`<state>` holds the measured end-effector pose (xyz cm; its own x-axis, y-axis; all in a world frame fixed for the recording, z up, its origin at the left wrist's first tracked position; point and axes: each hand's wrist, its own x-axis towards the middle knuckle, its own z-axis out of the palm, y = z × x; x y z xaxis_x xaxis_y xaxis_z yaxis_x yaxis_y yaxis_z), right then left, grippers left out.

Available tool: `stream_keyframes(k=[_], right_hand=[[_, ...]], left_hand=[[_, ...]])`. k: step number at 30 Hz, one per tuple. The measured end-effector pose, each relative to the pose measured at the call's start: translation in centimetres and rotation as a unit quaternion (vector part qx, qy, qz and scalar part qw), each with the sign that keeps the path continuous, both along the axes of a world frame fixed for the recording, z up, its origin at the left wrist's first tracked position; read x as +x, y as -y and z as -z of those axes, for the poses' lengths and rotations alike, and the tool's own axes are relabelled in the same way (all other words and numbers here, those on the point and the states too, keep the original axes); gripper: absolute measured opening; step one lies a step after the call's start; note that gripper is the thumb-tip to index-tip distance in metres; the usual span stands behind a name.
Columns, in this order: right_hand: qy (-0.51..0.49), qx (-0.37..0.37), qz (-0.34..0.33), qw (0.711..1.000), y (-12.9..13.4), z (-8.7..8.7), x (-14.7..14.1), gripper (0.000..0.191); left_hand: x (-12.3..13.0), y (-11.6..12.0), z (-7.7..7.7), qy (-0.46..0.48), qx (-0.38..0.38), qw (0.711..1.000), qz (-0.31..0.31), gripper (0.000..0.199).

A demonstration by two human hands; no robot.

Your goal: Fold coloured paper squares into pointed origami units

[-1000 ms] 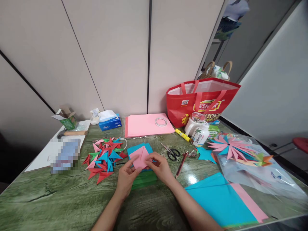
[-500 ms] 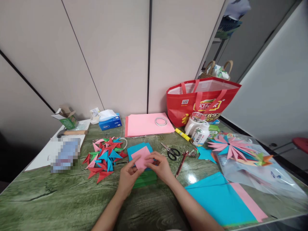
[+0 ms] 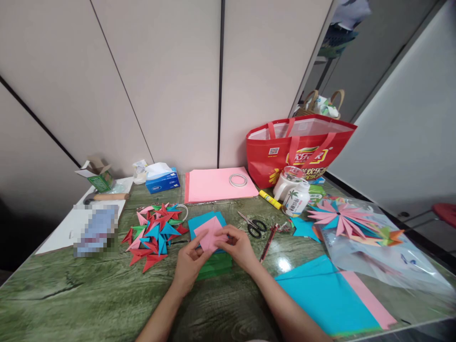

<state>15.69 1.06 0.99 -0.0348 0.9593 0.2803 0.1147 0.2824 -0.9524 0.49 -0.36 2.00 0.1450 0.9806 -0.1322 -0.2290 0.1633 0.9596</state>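
Note:
A small square of pink paper (image 3: pixel 210 231), with crease lines across it, is held at its two sides above a stack of blue paper (image 3: pixel 199 220). My left hand (image 3: pixel 191 263) pinches the lower left edge between thumb and fingers. On the opposite side, my right hand (image 3: pixel 238 247) has its thumb and fingertips closed on the right corner. Green paper (image 3: pixel 215 265) lies under and in front of the blue stack. To the left is a pile of folded red, blue, pink and green paper stars (image 3: pixel 156 232). Scissors (image 3: pixel 253 225) and a pencil (image 3: pixel 269 243) lie to the right.
Pink sheets (image 3: pixel 213 185) with a ring lie at the back, beside a tissue box (image 3: pixel 163 183). A red bag (image 3: pixel 263 161), a white bottle (image 3: pixel 296 200) and a glue stick (image 3: pixel 270 199) stand or lie back right. Large blue sheets (image 3: pixel 327 299) lie front right.
The fingers of my right hand have shifted very slightly at the pink paper's right corner. Both hands otherwise keep their places.

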Motion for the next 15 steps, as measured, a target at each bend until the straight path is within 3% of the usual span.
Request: stream_keyframes(k=[15], right_hand=[[0.029,0.014,0.011,0.999,0.03,0.1,-0.17,0.008]], left_hand=[[-0.3,-0.15,0.96,-0.081,0.019,0.996,-0.013,0.044]])
